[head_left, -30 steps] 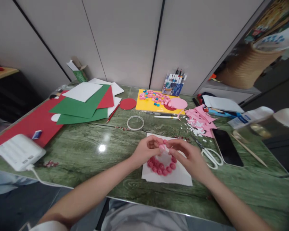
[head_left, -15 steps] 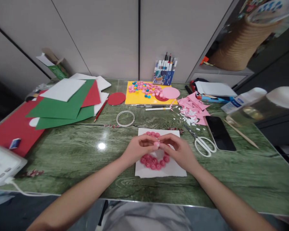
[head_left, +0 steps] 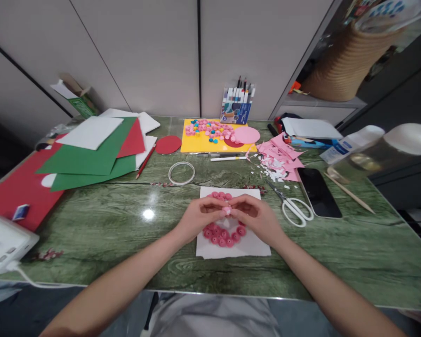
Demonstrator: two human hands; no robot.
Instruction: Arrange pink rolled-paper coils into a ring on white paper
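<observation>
Between the fingertips of my left hand (head_left: 200, 216) and my right hand (head_left: 255, 216) is a small light-pink paper piece (head_left: 227, 211), pinched from both sides. It looks folded or rolled; its exact shape is too small to tell. Below my hands lies a white paper sheet (head_left: 206, 251). On that sheet a ring of dark-pink rolled paper flowers (head_left: 222, 235) shows in part, its sides covered by my fingers. White-handled scissors (head_left: 297, 213) rest to the right of my right hand, and a roll of tape (head_left: 181, 173) lies beyond my left hand.
At the back, a yellow sheet (head_left: 192, 146) bears several small pink and blue pieces, with a marker box (head_left: 235, 110) behind. Pink scraps (head_left: 279, 157), a phone (head_left: 319, 193) and a clear bottle (head_left: 379, 161) stand right. Green paper (head_left: 84, 159) and a white charger (head_left: 9, 243) are left.
My fingertips have shifted slightly around the light-pink paper piece, which both hands still pinch above the ring. The whole view has moved a little; the other things lie as before.
</observation>
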